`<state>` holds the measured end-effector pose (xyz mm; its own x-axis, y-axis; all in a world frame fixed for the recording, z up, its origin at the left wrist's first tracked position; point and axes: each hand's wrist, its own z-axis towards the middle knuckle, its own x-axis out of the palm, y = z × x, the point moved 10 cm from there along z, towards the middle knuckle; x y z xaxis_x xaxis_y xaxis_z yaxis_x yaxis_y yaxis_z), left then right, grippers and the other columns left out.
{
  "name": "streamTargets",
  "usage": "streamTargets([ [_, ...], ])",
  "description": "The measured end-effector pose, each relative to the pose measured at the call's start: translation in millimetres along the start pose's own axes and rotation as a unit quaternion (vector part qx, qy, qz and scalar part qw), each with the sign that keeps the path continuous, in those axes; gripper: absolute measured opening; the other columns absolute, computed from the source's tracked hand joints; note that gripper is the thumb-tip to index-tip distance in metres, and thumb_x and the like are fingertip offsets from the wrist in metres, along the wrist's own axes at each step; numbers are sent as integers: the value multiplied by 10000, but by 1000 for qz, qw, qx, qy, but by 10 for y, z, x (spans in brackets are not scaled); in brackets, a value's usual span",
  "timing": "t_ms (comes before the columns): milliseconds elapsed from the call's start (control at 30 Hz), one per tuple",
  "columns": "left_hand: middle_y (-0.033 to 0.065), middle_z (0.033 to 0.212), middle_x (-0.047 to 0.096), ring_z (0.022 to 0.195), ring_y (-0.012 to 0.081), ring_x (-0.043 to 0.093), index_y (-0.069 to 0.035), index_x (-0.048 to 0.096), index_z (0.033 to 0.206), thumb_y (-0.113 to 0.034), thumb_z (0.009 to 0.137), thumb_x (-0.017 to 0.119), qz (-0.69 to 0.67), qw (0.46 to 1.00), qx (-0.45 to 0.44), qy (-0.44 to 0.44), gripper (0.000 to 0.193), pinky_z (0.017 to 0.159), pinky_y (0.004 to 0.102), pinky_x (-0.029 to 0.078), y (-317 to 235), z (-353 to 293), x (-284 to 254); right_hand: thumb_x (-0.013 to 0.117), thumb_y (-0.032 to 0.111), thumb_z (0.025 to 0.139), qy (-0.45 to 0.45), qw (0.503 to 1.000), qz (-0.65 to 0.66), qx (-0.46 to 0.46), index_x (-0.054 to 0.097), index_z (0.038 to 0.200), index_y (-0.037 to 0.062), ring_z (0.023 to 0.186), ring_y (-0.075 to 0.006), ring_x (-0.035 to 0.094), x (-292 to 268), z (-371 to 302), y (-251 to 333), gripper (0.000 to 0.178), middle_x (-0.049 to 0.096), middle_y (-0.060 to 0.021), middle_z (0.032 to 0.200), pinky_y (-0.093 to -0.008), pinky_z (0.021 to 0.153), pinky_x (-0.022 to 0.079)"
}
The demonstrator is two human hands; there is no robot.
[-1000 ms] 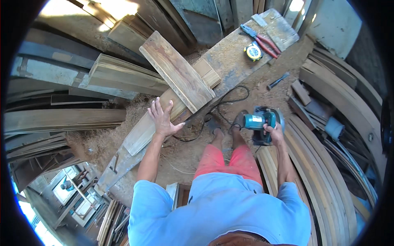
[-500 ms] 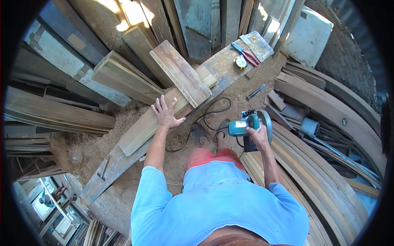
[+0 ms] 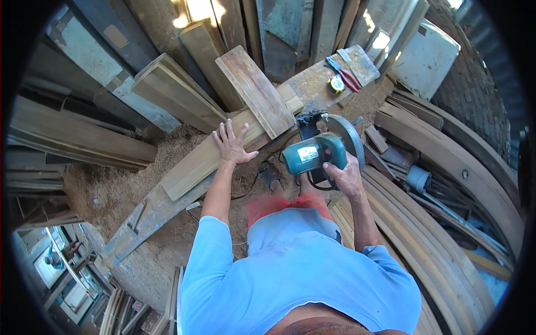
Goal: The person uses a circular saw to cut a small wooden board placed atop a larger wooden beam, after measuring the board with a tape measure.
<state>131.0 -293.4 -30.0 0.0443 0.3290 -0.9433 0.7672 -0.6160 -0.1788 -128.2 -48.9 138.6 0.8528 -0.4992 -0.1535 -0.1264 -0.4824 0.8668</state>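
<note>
My left hand (image 3: 231, 144) lies flat with fingers spread on a long pale board (image 3: 195, 162), which rests along a low work bench (image 3: 146, 226). A shorter brown plank (image 3: 255, 92) lies crosswise over that board, just beyond my left hand. My right hand (image 3: 347, 176) is wrapped round the rear handle of a green circular saw (image 3: 304, 154). The saw is held up off the ground, its base plate close to the near end of the crosswise plank; whether they touch I cannot tell.
On the bench's far end lie red-handled pliers (image 3: 346, 75) and a yellow tape measure (image 3: 336, 84). Wooden boards (image 3: 178, 97) lean at the back and left. Long planks (image 3: 424, 234) are stacked at right. A black cord (image 3: 245, 194) crosses the sawdust-covered floor.
My right hand has raised the circular saw and brought it forward and left, up to the crosswise plank. My left hand stays spread on the long board.
</note>
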Motion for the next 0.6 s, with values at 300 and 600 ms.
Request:
streamTargets([
  [300,247,1714,132,1579,525,71,-430,391,1587,-605,528,939,-29,999,-4,-13,1205,1225,769,16,69,-25,7,764,120,875,111,991,-71,-24,653,1297,-15,943,-169,633,387,484,234,457,688,-63,1017,-347,885,525],
  [600,269,1717,102,1581,557,22,-438,418,1571,-578,507,965,-35,998,-48,-5,1205,1208,795,15,51,-36,-9,766,185,893,144,987,-76,-15,641,1197,-18,896,-206,629,443,518,-74,386,664,-94,940,-378,845,513],
])
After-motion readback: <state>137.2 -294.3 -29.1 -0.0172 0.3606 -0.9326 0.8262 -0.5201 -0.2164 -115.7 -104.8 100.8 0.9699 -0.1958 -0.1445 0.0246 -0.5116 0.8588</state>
